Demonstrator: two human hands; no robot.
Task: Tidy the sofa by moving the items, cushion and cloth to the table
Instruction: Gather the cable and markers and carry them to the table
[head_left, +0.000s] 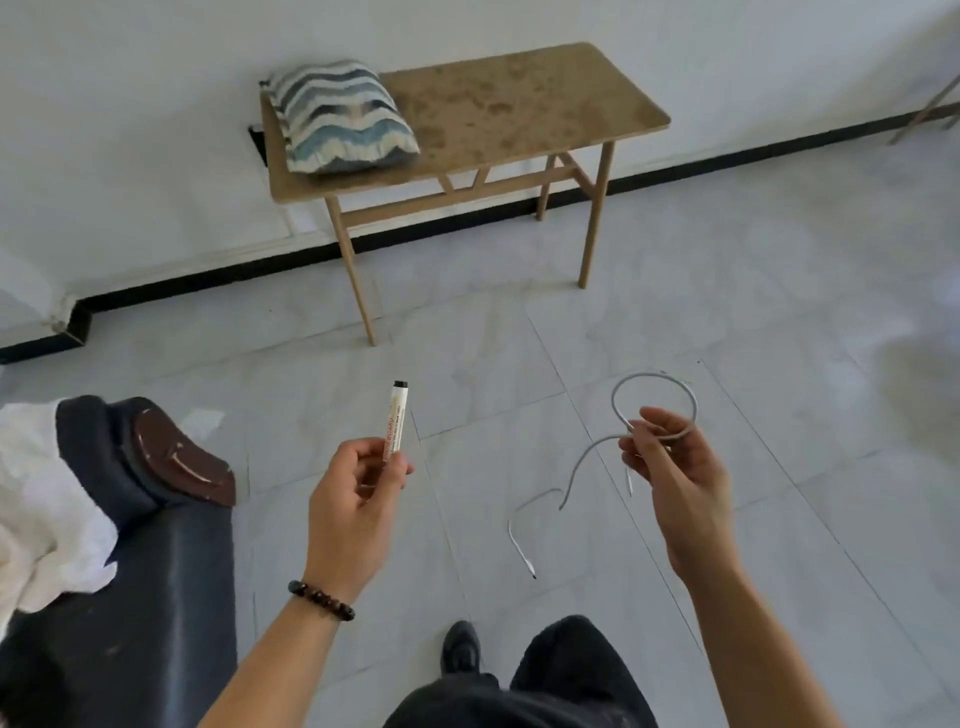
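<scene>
My left hand (353, 499) holds a white marker pen (396, 415) upright, black cap at the top. My right hand (670, 467) pinches a grey cable (654, 395) that loops above the fingers and dangles down toward the floor. A striped blue and white cushion (337, 117) lies on the left end of the wooden table (519, 109) against the far wall. At the left edge, a white cloth (41, 499) is draped over the dark sofa (156, 571), whose brown arm end faces me.
Grey tiled floor (675, 286) stretches between me and the table. My dark trouser leg and shoe (460, 647) show at the bottom. A wooden leg of other furniture (930, 104) stands at the far right. A black skirting runs along the wall.
</scene>
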